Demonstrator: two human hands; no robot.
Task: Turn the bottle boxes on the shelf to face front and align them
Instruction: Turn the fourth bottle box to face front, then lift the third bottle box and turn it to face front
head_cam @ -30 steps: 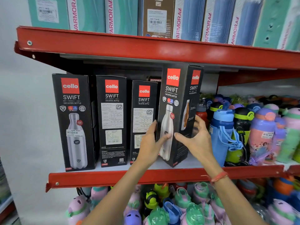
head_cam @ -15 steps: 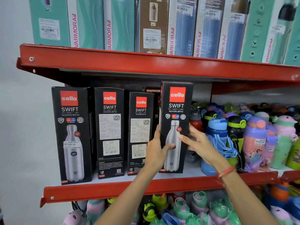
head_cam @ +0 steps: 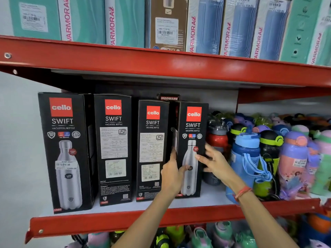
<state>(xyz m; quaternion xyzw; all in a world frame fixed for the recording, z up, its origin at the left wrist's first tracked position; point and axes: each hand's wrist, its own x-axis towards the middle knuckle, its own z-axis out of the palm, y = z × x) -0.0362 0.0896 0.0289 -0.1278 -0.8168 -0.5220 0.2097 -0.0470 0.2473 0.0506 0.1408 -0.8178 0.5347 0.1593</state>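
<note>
Left grip [head_cam: 172, 173] clasps the rightmost black box [head_cam: 193, 126] on the shelf [head_cam: 107, 224]; right grip [head_cam: 215, 164], fingers spread, touches its right edge.

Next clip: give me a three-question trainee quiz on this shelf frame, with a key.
1. How many of the four cello boxes show the bottle picture to the front? A one, B two, C four.
2. True or false: the right hand is a closed fist.
3. Fill in: the left hand holds the ____ box from the left.
Key: 1 B. 2 False: its fingers are spread at the rightmost box. 3 Fourth.
</note>
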